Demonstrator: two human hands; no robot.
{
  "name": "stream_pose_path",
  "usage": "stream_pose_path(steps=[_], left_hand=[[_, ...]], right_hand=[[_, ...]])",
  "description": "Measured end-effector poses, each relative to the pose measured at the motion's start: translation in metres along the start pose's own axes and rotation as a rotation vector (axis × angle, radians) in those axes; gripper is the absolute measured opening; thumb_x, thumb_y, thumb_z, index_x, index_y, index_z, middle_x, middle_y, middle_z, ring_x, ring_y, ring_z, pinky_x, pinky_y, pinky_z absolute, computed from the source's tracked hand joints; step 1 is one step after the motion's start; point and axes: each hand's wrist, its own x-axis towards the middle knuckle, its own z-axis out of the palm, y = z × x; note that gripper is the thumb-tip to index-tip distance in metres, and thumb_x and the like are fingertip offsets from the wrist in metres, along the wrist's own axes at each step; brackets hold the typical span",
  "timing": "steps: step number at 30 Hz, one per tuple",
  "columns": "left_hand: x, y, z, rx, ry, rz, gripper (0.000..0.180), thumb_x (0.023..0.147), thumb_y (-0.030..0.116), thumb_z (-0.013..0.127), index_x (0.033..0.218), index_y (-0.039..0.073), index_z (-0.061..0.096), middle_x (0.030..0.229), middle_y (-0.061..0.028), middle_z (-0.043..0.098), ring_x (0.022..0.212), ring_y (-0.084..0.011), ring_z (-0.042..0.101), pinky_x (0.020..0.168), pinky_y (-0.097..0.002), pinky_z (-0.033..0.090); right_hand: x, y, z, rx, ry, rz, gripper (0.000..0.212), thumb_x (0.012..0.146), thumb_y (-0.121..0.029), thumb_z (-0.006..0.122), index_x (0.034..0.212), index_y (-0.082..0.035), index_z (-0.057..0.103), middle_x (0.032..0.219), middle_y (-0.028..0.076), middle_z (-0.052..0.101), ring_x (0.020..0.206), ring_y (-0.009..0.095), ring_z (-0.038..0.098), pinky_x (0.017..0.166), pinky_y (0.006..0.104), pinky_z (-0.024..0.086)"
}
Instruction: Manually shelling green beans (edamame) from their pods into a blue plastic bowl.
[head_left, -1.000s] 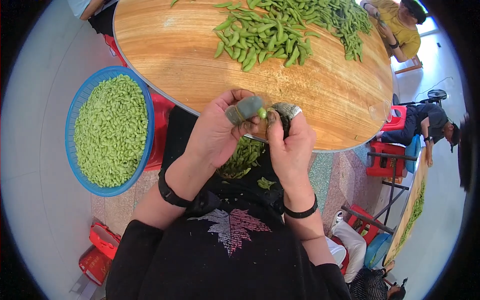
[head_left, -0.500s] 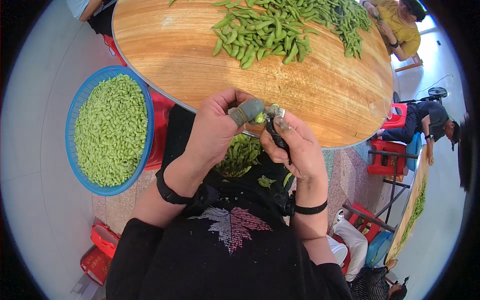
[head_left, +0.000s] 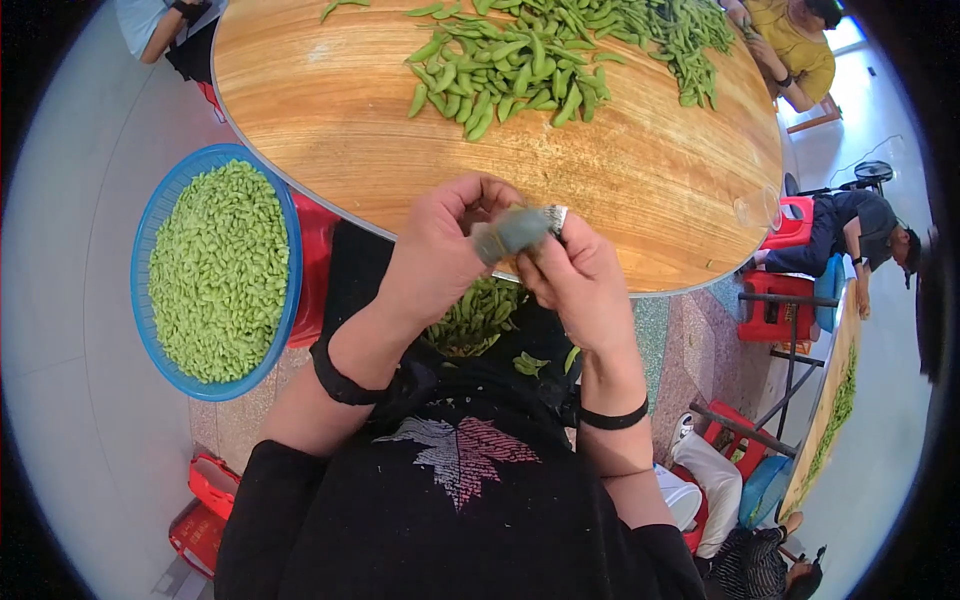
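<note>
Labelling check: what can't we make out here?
Head view, anything between left hand and right hand: hidden by blurred grey-green finger cover.
Head view, heap of curved green pods on rounded wood-grain table: far end cut by top edge.
Head view, lower green heap: partly hidden by hands.

The left hand (head_left: 437, 245) and right hand (head_left: 588, 280) are held together over the near edge of the table (head_left: 330, 110), and what lies between them is hidden. A grey cover (head_left: 515, 232) is worn on a left digit, a black band (head_left: 343, 377) on each wrist. Green pods (head_left: 510, 70) are heaped on the table. At left, a blue basket (head_left: 141, 290) is filled with beans (head_left: 220, 270).
</note>
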Motion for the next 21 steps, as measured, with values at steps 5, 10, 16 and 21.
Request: stream_pose_path(steps=[5,10,16,21], left_hand=[[0.012,-0.009,-0.004,0.088,0.008,-0.04,0.013,0.08,0.005,0.063,0.093,0.003,0.059,0.079,-0.0017,0.06,0.067,-0.0084,0.057,0.056,-0.0207,0.046],[0.019,-0.01,-0.009,-0.049,-0.022,0.005,0.013,0.081,0.002,0.062,0.094,-0.002,0.061,0.082,-0.0044,0.062,0.069,-0.0089,0.059,0.061,-0.022,0.049],[0.022,-0.01,-0.012,-0.225,-0.064,-0.047,0.018,0.083,0.004,0.061,0.1,-0.001,0.06,0.094,-0.0077,0.063,0.082,-0.0148,0.062,0.069,-0.026,0.052],[0.022,-0.012,-0.014,-0.179,0.018,0.042,0.019,0.082,0.005,0.064,0.1,-0.001,0.062,0.085,-0.0058,0.063,0.07,-0.0107,0.058,0.056,-0.0222,0.046]], right_hand=[[0.01,0.003,-0.004,-0.242,0.136,-0.101,0.012,0.088,-0.006,0.046,0.084,-0.002,0.057,0.06,-0.004,0.048,0.053,0.003,0.041,0.047,0.0195,0.033],[0.018,-0.001,-0.005,-0.069,0.115,-0.004,0.012,0.089,-0.008,0.048,0.083,-0.002,0.057,0.059,-0.005,0.048,0.052,0.002,0.04,0.046,0.0194,0.032],[0.026,0.006,-0.004,-0.455,0.319,-0.221,0.014,0.086,-0.01,0.055,0.077,0.001,0.055,0.056,0.004,0.051,0.048,0.01,0.046,0.045,0.0276,0.038],[0.03,0.003,0.002,-0.732,0.359,-0.403,0.016,0.083,-0.011,0.057,0.075,0.002,0.053,0.053,0.01,0.05,0.047,0.015,0.048,0.047,0.0313,0.039]])
